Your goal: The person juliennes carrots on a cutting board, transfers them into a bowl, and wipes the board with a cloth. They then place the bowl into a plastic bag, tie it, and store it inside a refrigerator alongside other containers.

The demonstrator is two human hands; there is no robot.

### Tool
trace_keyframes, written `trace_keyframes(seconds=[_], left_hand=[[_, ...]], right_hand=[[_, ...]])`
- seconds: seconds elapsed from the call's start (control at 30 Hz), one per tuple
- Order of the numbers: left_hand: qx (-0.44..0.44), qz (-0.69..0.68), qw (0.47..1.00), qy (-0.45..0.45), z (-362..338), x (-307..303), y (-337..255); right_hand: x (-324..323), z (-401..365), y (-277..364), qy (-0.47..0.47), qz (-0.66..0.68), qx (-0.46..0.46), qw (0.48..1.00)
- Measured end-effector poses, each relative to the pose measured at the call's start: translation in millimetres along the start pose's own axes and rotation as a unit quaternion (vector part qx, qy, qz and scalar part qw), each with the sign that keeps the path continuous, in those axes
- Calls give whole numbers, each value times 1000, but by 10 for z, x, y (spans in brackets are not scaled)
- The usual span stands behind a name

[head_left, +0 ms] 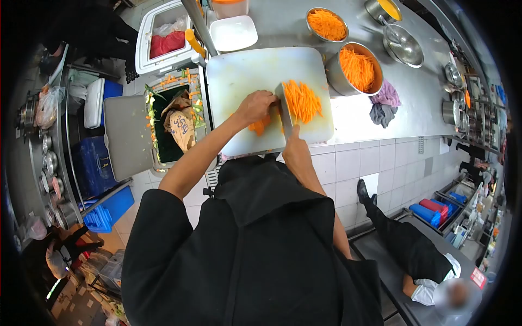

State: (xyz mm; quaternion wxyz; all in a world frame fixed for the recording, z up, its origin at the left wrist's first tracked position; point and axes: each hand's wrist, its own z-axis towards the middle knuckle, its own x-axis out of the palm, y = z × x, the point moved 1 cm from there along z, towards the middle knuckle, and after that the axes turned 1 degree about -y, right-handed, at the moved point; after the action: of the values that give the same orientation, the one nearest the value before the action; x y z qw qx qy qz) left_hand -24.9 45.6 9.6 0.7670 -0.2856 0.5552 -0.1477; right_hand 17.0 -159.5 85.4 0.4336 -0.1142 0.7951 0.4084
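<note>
A cleaver (284, 111) stands with its blade on the white cutting board (239, 65), its handle wrapped by my right hand (297, 149). Left of the blade, my left hand (255, 107) has its fingers curled down against the board beside the steel. Orange carrot pieces (259, 126) show just below that hand; its fingertips and what lies directly under them are partly hidden. On the blade's other side lies a loose pile of carrot strips (303, 101).
Behind the board's right corner are a steel pot (337, 79) and a steel bowl (310, 24), both with carrot strips. Cloths (385, 103) lie nearby. A bin with peelings (163, 155) stands at left. Another person (408, 244) is at lower right.
</note>
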Motion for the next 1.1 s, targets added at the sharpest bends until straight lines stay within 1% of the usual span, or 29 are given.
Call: trace_keyframes(seconds=[0.07, 0.1, 0.17, 0.23, 0.27, 0.37, 0.47, 0.53, 0.6, 0.67, 0.8, 0.87, 0.9, 0.93, 0.97, 1.0, 1.03, 1.07, 1.1], left_hand=[[-5, 3, 1000, -7, -9, 28, 6], [-3, 5, 1000, 3, -19, 26, 9], [1, 12, 1000, 9, 14, -9, 45], [-1, 7, 1000, -19, -15, 25, 22], [-3, 4, 1000, -18, -37, 49, 18], [-1, -20, 1000, -21, -41, 40, 44], [-20, -22, 1000, 0, -25, 40, 54], [-21, 7, 1000, -19, -27, 35, 76], [-17, 3, 1000, -19, -33, 15, 79], [-8, 2, 1000, -23, 31, -19, 80], [-8, 14, 1000, -23, 6, -11, 69], [-10, 25, 999, -20, 17, -48, 62], [-22, 14, 999, 20, 41, -64, 73], [-34, 3, 998, 59, 88, -99, 59], [-33, 4, 998, 57, 103, -119, 13], [-120, -120, 985, 4, 82, -166, -79], [-204, -239, 948, -49, 64, -183, -138], [-203, -238, 949, -48, 54, -169, -228], [-272, -372, 885, -68, 39, -106, -313]], right_hand=[[32, 113, 10, -43, 15, -46, 998], [-9, 59, 32, -41, 15, -46, 998], [-146, 14, 118, -1, -1, -16, 1000], [19, 107, 22, -7, 8, -12, 1000], [102, 103, -56, -11, 17, -4, 1000], [-97, 73, 96, -14, -2, -25, 1000], [13, 57, 23, -8, 19, -15, 1000], [3, 97, 42, -6, 20, -6, 1000], [-16, 84, 59, -9, 24, 2, 1000], [-88, 64, 44, 9, 3, -20, 1000], [113, 169, -109, 7, 29, -24, 999], [106, 284, -147, -22, 17, -26, 999], [42, 284, -151, -24, 19, -25, 999], [-95, 297, -135, -47, 50, -58, 996], [-222, 309, -135, -68, 79, -92, 990], [-290, 317, -176, -54, 120, -16, 991], [-405, 331, -158, -55, 120, -17, 991], [-514, 321, -156, -22, 227, 38, 973], [-564, 293, -155, 12, 330, 95, 939]])
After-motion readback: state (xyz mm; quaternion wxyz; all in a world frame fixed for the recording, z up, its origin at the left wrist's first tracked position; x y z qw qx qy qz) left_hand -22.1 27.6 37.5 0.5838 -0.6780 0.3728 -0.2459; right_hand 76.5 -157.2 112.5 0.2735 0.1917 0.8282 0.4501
